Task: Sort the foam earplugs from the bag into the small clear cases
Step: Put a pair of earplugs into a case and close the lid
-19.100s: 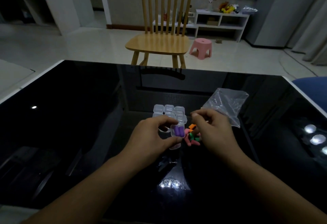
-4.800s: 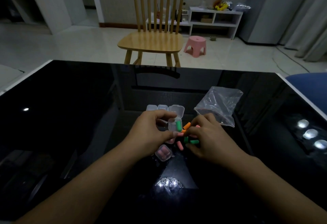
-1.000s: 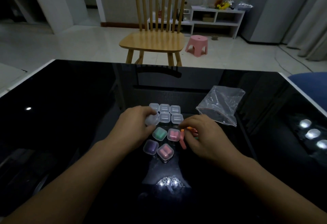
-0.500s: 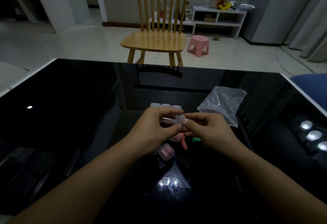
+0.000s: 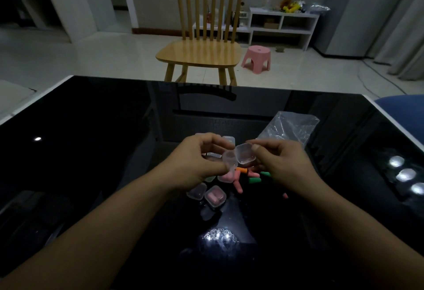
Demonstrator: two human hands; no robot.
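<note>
Two hands, one bag, one chair, one stool.

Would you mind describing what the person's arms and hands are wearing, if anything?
Nothing that shows. Both forearms are bare up to the frame's lower edge, with no sleeves in view. The left hand and right hand have no gloves, and no rings, watch or bracelet can be made out in the dim light.

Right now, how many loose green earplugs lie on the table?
2 in view: one green earplug lies below the open case held by both hands, another just beside the right hand. More may be hidden under the hands.
</note>
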